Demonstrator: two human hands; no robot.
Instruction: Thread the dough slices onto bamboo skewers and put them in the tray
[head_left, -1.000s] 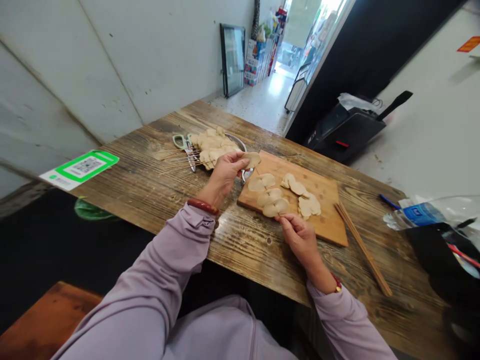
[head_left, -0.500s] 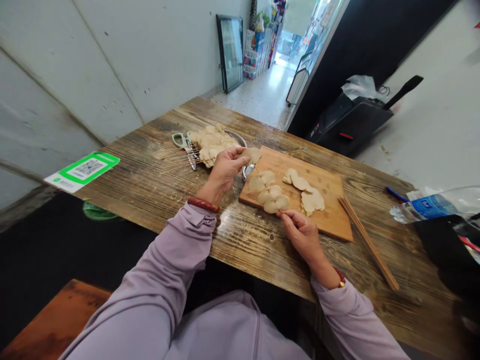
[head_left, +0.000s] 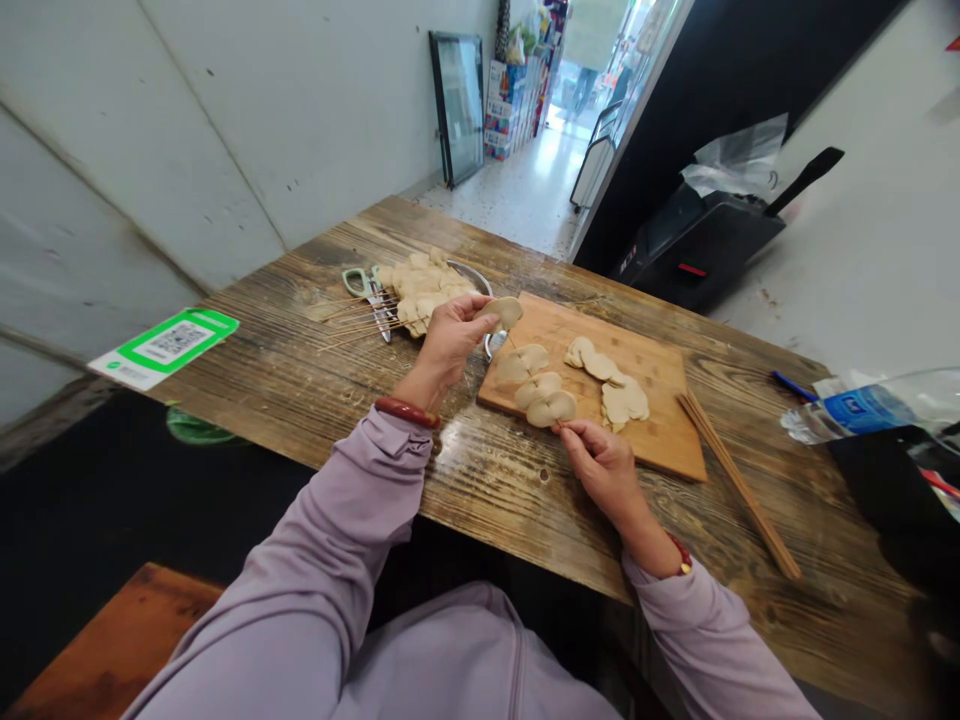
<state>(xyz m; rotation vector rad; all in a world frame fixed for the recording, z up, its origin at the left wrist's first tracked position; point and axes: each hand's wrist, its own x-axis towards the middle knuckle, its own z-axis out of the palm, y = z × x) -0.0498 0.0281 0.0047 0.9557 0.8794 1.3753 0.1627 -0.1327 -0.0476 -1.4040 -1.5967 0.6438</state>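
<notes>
Pinched in my left hand (head_left: 454,345) is a thin, round beige slice (head_left: 504,312), which looks like a food slice. My right hand (head_left: 600,460) grips the near end of a thin skewer (head_left: 557,425), mostly hidden by the slices. Several beige slices (head_left: 541,385) are threaded along it, and its far tip points at the slice in my left hand. Below and behind them lies a wooden cutting board (head_left: 622,340) with loose slices (head_left: 624,400) on it. Beyond my left hand, a pile of skewered slices (head_left: 424,285) rests on a metal dish, partly hidden.
Green-handled scissors (head_left: 367,290) lie beside the pile. A bundle of bare skewers (head_left: 739,485) sits right of the board. Further right are a plastic bottle (head_left: 847,412) and a blue pen (head_left: 793,387). A QR code card (head_left: 169,345) lies at the table's left edge.
My hands and the threaded slices have barely moved. The clear plastic bag on the black bin at the back right has lifted and spread.
</notes>
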